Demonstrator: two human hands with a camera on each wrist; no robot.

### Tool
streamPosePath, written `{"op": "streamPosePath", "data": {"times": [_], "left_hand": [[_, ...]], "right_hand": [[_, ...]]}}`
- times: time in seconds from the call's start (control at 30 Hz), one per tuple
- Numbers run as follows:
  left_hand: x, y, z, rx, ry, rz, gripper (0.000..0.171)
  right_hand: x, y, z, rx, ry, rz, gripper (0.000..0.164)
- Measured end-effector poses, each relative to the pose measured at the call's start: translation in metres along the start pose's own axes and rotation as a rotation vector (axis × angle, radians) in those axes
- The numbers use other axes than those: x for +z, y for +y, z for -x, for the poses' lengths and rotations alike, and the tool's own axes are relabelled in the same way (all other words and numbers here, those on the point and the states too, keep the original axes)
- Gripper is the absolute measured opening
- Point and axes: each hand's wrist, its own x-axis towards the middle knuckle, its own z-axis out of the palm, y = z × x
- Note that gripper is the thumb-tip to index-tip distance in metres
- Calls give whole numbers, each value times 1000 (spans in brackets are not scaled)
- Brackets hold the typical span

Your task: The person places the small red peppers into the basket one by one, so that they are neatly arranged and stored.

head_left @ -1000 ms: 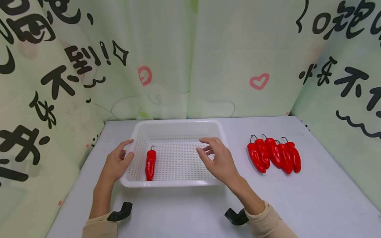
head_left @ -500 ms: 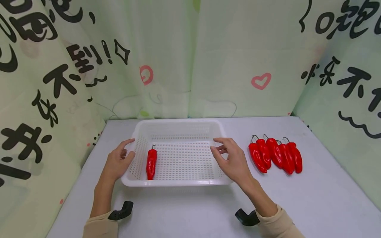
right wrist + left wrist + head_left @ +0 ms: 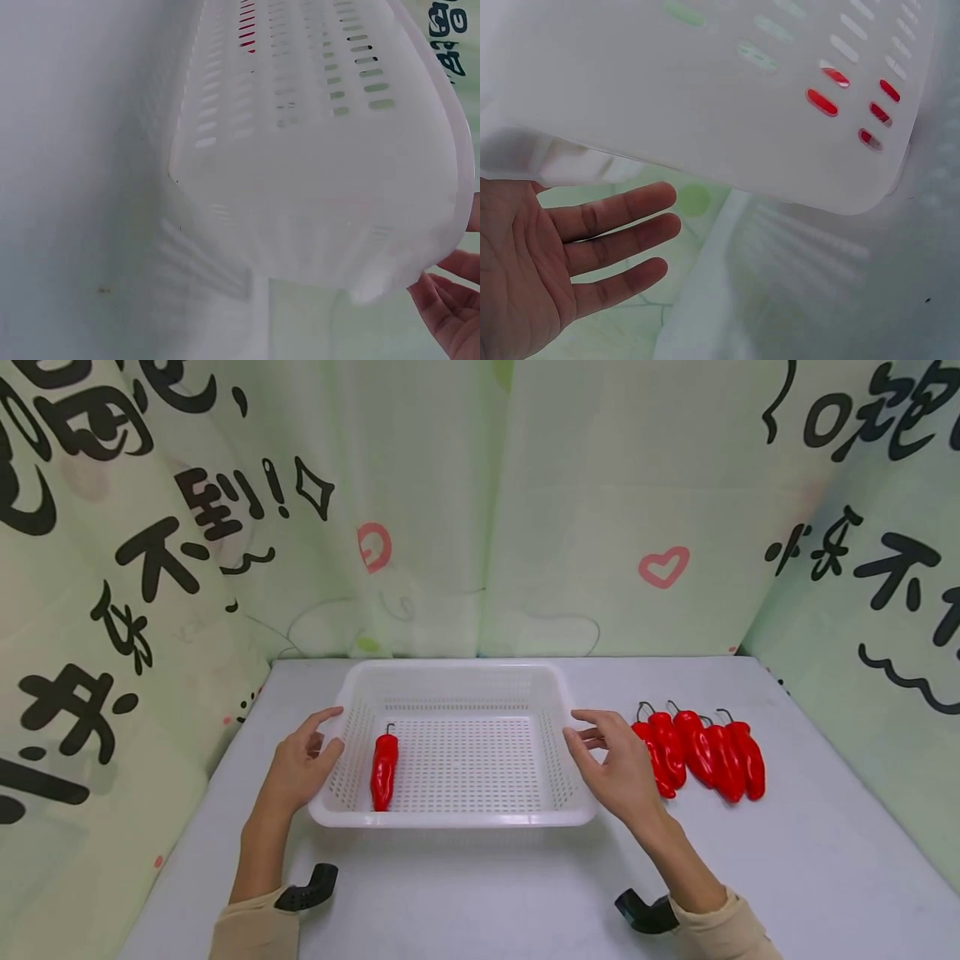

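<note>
A white perforated plastic basket stands on the table, with one red chili pepper upright in the picture at its left side. My left hand is at the basket's left rim, thumb and index finger extended towards it. In the left wrist view, three fingers of that hand stretch out loosely below the basket wall. At the right rim is my right hand, fingers relaxed. The right wrist view shows this hand close to the basket's rim; whether it touches cannot be told.
Several red chili peppers lie in a row on the white table, right of the basket. My right hand partly covers the leftmost one. A pale green curtain with black writing stands behind and along both sides.
My right hand has moved right, from above the basket's interior to its right rim. My left hand has stayed at the left rim. The view has shifted slightly.
</note>
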Motion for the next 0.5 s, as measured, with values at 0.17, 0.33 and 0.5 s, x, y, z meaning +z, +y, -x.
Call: {"op": "streamPosePath", "data": {"times": [0.17,0.33,0.5], "left_hand": [[0,1,0,-11,-3,2,57],[0,2,0,-21,-5,3,57],[-1,2,0,-15,-3,4,57]], "right_hand": [[-4,10,2,0,20,22,41],[-8,20,4,13,28,36,40],[-10,28,8,27,23,43,40]]}}
